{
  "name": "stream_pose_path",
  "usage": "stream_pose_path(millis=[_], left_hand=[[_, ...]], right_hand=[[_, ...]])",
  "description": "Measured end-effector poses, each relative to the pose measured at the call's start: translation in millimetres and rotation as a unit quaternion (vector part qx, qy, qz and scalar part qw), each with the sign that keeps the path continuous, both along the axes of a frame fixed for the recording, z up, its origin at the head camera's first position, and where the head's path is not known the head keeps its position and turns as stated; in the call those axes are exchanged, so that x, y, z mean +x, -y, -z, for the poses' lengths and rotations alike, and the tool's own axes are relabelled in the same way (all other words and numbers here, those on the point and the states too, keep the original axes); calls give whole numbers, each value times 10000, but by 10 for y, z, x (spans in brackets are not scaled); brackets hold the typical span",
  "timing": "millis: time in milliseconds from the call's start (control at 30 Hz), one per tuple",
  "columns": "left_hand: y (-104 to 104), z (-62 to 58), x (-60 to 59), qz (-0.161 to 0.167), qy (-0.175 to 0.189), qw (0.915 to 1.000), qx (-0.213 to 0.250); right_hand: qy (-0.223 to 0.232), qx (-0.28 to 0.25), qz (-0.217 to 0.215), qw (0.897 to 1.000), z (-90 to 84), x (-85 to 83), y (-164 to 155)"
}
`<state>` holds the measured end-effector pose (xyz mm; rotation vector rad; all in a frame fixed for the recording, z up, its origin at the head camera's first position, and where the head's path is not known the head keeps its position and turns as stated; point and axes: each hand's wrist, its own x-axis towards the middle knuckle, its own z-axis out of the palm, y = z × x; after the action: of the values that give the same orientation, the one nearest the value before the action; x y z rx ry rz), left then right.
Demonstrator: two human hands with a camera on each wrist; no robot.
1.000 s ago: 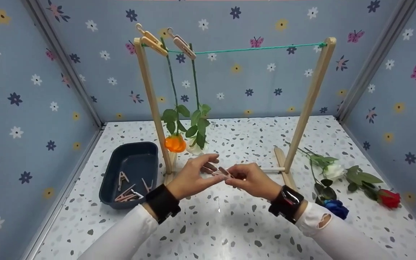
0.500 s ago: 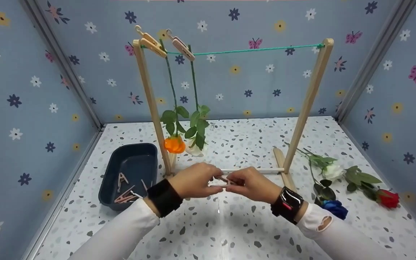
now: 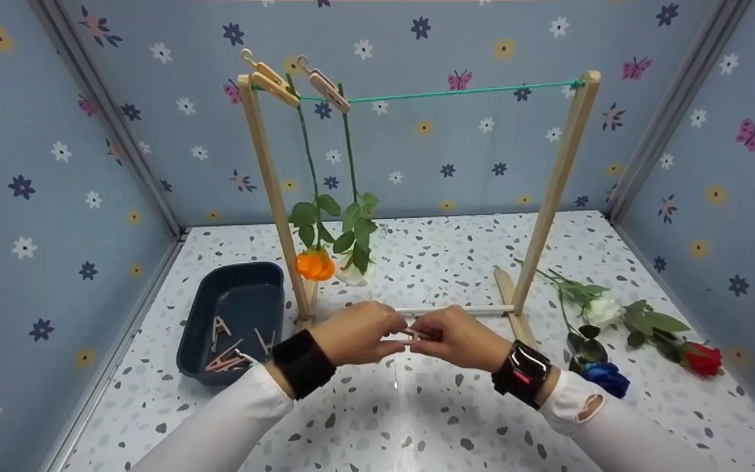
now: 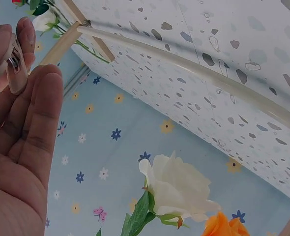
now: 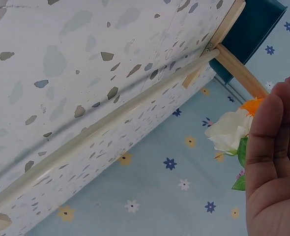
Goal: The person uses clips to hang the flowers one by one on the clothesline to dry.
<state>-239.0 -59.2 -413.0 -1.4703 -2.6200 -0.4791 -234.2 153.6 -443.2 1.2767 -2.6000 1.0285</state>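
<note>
Between my two hands, in front of the wooden rack, is a pale pink clothespin (image 3: 410, 338), with its metal spring visible in the left wrist view. My left hand (image 3: 361, 333) pinches one end of it between thumb and fingers. The other end is gripped by the thumb and fingers of my right hand (image 3: 459, 335), which partly hide it. Two clips hang on the green line (image 3: 443, 94): a yellow clip (image 3: 274, 85) and a pinkish clip (image 3: 327, 88). They hold an orange rose (image 3: 315, 263) and a white rose (image 4: 177, 187) head down.
At the left stands a dark blue basin (image 3: 184, 328) with several clothespins (image 3: 223, 357). A white rose (image 3: 602, 311), a blue rose (image 3: 605, 379) and a red rose (image 3: 702, 359) lie at the right. The rack's right post (image 3: 558, 190) and low rod (image 3: 476, 309) stand just beyond my hands.
My left hand has closed in from an open-fingered pose to pinch the clothespin. Both hands have come slightly nearer to me. The hanging roses have stayed in place.
</note>
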Motion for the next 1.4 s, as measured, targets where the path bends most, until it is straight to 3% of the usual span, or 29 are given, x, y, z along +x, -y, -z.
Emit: stream_pose_path(millis=[333,533,833,1000,1167,1267,1400], left_hand=[[44,63,-28,180,7,9988,446],[109,124,-35,42,77,9987,494],[169,187,-58,86,3,9971,757],[186,213,-50,16,33,9976,689],[177,226,-27,-137,316,9977,592],[176,229,-18,-189,408,9973,585],[185,242,-14,-222,357,9974,589]], right_hand=[[-133,-319,18,9994,-125,-32,-278],[-539,-608,569,9951,-271,-97,-622],[-943,-819,1603,9791,-379,-245,-1215],[-669,-1198,2558,9570,-366,-336,-1488],[-231,-2047,3456,9155,-321,-459,-1705],[-230,-1950,3891,9000,-251,-573,-1820],[-328,-1364,4228,8953,-120,-744,-1945]])
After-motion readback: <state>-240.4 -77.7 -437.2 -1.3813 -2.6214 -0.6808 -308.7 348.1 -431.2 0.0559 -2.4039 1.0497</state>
